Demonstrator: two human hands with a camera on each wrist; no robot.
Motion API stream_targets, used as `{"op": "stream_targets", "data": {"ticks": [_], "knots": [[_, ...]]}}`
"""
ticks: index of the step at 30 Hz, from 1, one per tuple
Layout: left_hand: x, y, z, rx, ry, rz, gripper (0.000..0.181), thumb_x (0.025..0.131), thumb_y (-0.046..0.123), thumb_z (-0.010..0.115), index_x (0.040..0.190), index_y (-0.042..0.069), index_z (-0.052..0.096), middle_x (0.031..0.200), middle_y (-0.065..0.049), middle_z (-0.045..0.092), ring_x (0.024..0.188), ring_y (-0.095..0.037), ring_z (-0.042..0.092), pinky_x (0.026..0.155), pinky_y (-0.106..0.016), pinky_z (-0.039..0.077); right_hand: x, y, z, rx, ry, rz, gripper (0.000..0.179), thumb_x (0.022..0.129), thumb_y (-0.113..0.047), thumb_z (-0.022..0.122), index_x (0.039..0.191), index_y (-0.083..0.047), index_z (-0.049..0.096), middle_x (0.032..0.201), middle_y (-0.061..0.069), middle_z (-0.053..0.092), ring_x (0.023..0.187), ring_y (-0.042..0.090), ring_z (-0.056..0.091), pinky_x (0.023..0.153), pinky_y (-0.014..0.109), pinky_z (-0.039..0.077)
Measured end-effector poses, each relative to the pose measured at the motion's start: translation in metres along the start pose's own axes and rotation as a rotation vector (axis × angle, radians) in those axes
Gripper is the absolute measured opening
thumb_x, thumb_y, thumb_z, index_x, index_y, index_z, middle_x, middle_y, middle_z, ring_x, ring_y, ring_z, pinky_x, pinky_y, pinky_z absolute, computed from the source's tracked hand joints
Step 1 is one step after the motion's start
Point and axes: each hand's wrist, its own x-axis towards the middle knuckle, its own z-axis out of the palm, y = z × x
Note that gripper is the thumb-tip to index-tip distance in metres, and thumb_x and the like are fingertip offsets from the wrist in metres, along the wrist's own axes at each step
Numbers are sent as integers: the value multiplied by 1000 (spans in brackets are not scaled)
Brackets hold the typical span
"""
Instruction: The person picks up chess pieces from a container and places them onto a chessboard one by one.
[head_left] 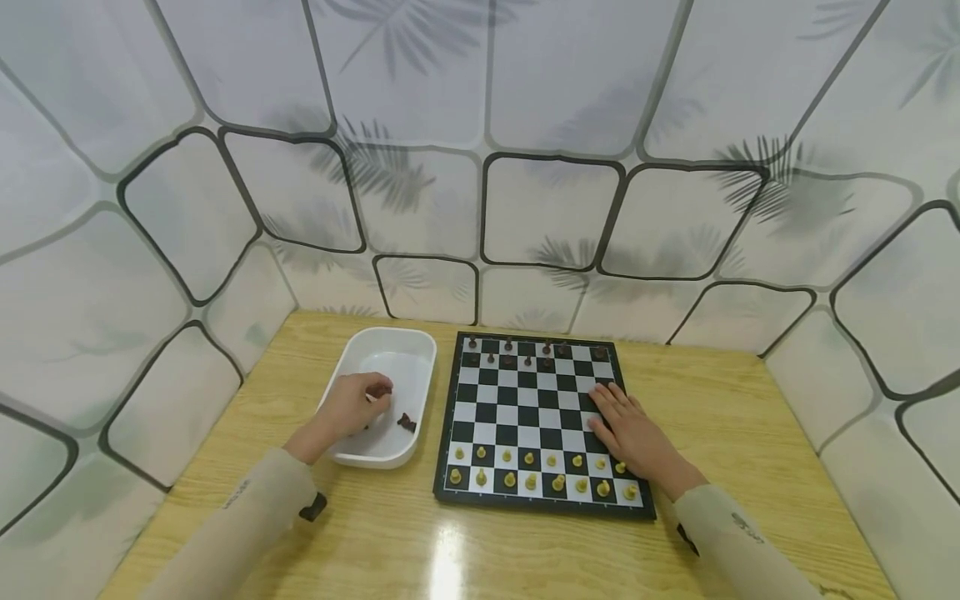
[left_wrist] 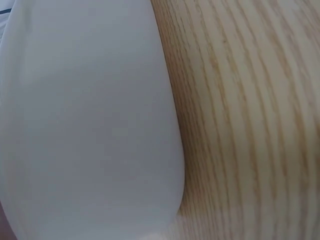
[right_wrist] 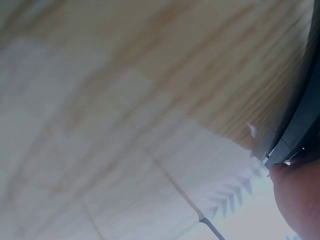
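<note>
i noted the left hand (head_left: pixel 351 408) inside the white tray (head_left: pixel 420 350), its grip pinching a dark chess piece (head_left: pixel 381 389). it looked light, rigid and smooth; best pinched mid-stem. the right hand (head_left: pixel 628 429) lay spread flat on the chessboard (head_left: pixel 525 412).

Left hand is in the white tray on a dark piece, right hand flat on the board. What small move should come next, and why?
Probably lift the left hand with the dark piece it pinches out of the white tray toward the chessboard: the far rows look only partly filled, and the right hand rests flat on the board.
</note>
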Motion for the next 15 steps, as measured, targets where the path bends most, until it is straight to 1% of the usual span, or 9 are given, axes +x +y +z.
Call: {"op": "stream_targets", "data": {"ticks": [3,6,11,15], "knots": [[0,0,0,-24,39,12,21,96,11,69,113,1,76,98,-10,79,88,-21,74,76,-37,62,0,0,0,0,-1,-2,62,113,-37,46,161,1,38,167,23,38,158,46,28,126,65,26],[1,1,-1,-35,85,36,20,94,11,69,110,1,77,94,-9,79,84,-19,73,75,-36,61,0,-1,-1,1,-2,-4,61,113,-37,47,160,1,39,167,23,38,158,46,28,125,65,27],[4,4,-1,-38,162,99,17,94,9,71,106,0,79,90,-7,77,81,-16,70,74,-33,59,-1,-2,-2,4,-7,-8,61,113,-36,47,160,2,39,167,23,38,157,46,29,125,66,27],[7,8,-1,-38,202,150,15,95,9,72,105,1,80,88,-7,78,79,-17,71,73,-32,58,-1,-2,-3,6,-11,-7,61,113,-36,47,160,2,38,168,23,37,158,46,28,125,65,27]]}}
